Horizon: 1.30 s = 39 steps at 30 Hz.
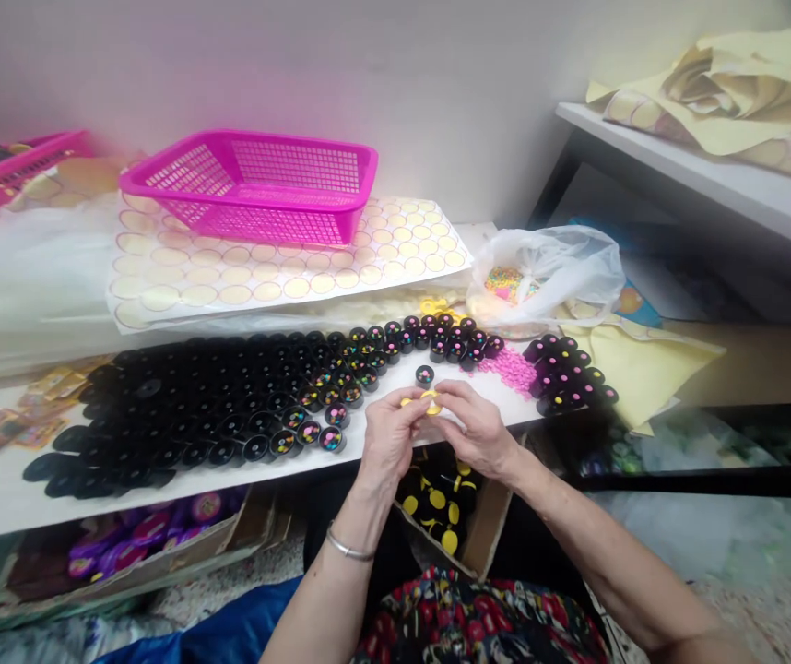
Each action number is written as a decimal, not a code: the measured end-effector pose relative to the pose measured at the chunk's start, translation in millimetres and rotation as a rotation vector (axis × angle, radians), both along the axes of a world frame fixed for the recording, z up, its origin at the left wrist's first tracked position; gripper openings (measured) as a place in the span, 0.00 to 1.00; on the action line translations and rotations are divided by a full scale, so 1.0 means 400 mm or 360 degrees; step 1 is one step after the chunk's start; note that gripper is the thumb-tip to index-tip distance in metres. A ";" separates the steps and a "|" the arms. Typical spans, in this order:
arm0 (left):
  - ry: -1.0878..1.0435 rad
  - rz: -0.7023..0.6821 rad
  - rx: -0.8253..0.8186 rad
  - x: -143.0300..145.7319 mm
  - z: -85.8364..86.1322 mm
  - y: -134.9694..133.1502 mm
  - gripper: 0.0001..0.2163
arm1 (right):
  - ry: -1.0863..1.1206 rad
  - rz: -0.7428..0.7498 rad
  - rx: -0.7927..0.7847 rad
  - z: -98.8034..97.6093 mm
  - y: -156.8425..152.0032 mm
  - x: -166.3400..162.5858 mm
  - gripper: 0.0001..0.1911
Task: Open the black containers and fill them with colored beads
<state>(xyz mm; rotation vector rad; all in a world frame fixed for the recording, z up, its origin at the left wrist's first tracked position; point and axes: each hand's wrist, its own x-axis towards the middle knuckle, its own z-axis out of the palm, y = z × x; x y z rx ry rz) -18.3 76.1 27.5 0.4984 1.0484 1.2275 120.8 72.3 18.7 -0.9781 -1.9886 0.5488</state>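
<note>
My left hand [392,429] and my right hand [479,432] meet at the table's front edge. Their fingertips pinch a small yellow round piece [431,402], partly covered by the fingers. Just beyond them a single black cup [424,375] stands on the white table, with pink on top. To the left spread rows of black round cups [181,387], those nearest my hands holding coloured bits. A heap of pink pieces [512,371] lies to the right, beside a group of black cups topped with pink or yellow [568,373].
Below my hands sits a cardboard box [496,521] of black-and-yellow pieces. Behind the cups are a pink basket [350,226] on a sticker sheet [230,277] and a plastic bag [575,267] with coloured bits. A box of purple items [139,539] is under the table.
</note>
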 end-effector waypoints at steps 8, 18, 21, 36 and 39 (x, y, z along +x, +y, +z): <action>0.0230 0.0039 0.0160 -0.004 -0.006 0.052 0.11 | 0.0225 -0.0078 -0.0398 0.020 0.061 -0.023 0.08; 0.0350 0.0255 0.0204 0.015 -0.065 0.120 0.08 | 0.0180 -0.0141 -0.0452 -0.044 0.148 -0.030 0.05; 0.0383 0.0276 0.0191 0.015 -0.070 0.122 0.08 | 0.0157 -0.0167 -0.0474 -0.049 0.150 -0.035 0.05; 0.0577 0.0291 0.0171 0.020 -0.080 0.141 0.06 | 0.0368 -0.0209 -0.0535 -0.074 0.143 -0.048 0.07; 0.0558 0.0320 0.0188 0.027 -0.071 0.130 0.09 | 0.0383 -0.0236 -0.0662 -0.084 0.139 -0.056 0.08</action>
